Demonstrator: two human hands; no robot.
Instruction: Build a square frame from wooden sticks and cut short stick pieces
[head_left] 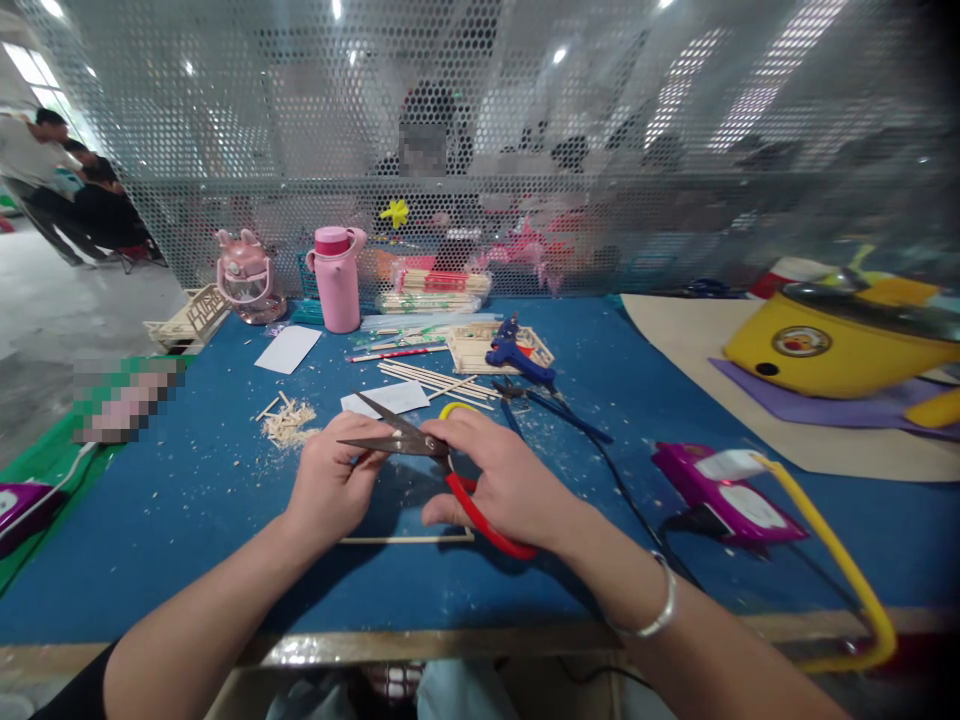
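Note:
My right hand (510, 465) is closed on the scissors (484, 515), which have red and yellow handles. Their dark blades are apart and point left, crossing in front of the fingers of my left hand (334, 470). That hand is pinched together by the blades; what sits in its fingers is too small and covered to make out. Below both hands, thin wooden sticks (405, 540) form part of a frame on the blue table (202, 540). Beyond my hands lie a white card (386, 400) and several loose sticks (420, 378).
Wood scraps (289, 422) lie left of my hands. Behind are a blue glue gun (517, 358), pliers (562, 408), a stick tray (469, 350) and a pink bottle (337, 285). At right are a purple power strip (727, 495) with cables and a yellow pot (832, 345).

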